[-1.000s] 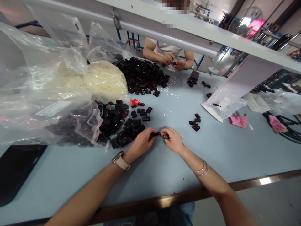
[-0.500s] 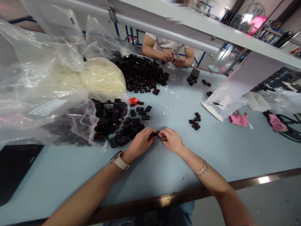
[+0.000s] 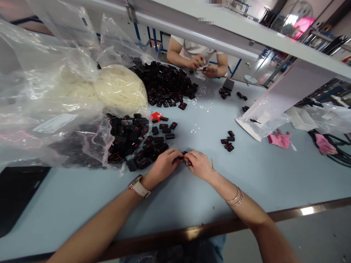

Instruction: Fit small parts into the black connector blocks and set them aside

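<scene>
My left hand (image 3: 168, 163) and my right hand (image 3: 199, 165) meet over the blue-grey tabletop. Between their fingertips is a small black plastic part (image 3: 183, 155), mostly covered by the fingers. Both hands are closed in a pinch on it. To the left of my left hand, black plastic blocks with red marks (image 3: 134, 135) spill from a clear bag. A few loose blocks (image 3: 170, 136) lie just beyond the hand. Further right sits a small group of similar black blocks (image 3: 228, 141). A thin brown stick (image 3: 212, 163) lies beside my right wrist.
Large clear bags (image 3: 55, 91) with cream-coloured pieces (image 3: 123, 87) fill the left. Behind them is a big black heap (image 3: 167, 80). White slivers (image 3: 201, 106) are scattered mid-table. A co-worker's hands (image 3: 204, 65) work opposite. Pink gloves (image 3: 279, 139) lie right; a shelf (image 3: 246, 31) crosses above.
My right hand's fingers have shifted slightly and closed in around the black part, which has turned a little. The left hand stays nearly in place.
</scene>
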`<state>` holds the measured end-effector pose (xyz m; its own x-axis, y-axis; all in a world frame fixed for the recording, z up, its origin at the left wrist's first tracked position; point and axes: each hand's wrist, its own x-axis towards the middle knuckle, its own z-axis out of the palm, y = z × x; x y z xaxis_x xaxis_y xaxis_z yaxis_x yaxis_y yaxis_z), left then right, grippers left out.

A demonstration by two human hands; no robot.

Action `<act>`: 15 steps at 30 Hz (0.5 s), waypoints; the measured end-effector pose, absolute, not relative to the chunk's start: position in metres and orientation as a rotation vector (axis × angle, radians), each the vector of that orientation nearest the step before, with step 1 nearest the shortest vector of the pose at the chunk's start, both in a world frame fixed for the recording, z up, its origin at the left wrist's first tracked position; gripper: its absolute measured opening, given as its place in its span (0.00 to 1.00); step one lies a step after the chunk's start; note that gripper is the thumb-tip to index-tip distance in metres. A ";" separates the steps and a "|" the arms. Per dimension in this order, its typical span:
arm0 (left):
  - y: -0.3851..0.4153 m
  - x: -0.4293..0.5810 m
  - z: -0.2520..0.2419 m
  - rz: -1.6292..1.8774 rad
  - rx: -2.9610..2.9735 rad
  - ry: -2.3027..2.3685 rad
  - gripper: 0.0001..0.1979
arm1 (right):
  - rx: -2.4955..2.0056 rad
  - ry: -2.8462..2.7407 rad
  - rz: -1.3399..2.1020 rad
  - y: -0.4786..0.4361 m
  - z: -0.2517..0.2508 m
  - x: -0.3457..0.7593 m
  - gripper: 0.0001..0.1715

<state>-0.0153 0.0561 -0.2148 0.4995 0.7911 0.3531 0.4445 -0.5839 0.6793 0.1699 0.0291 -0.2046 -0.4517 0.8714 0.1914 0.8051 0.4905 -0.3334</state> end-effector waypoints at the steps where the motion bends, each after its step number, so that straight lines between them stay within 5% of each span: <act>1: 0.056 -0.016 -0.215 0.894 2.230 1.022 0.05 | -1.403 -2.384 0.294 0.029 -0.205 0.170 0.12; 8: 0.058 -0.015 -0.211 0.929 2.172 1.052 0.03 | -1.367 -2.089 0.457 0.033 -0.210 0.175 0.27; 15: 0.058 -0.015 -0.210 0.929 2.119 1.084 0.04 | -1.266 -1.948 0.393 0.034 -0.216 0.175 0.23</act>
<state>-0.0149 0.0578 -0.2100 0.4278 0.8460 0.3182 0.4436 -0.5032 0.7416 0.1745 0.0343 -0.2161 -0.2142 0.8761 0.4319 0.6400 0.4599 -0.6156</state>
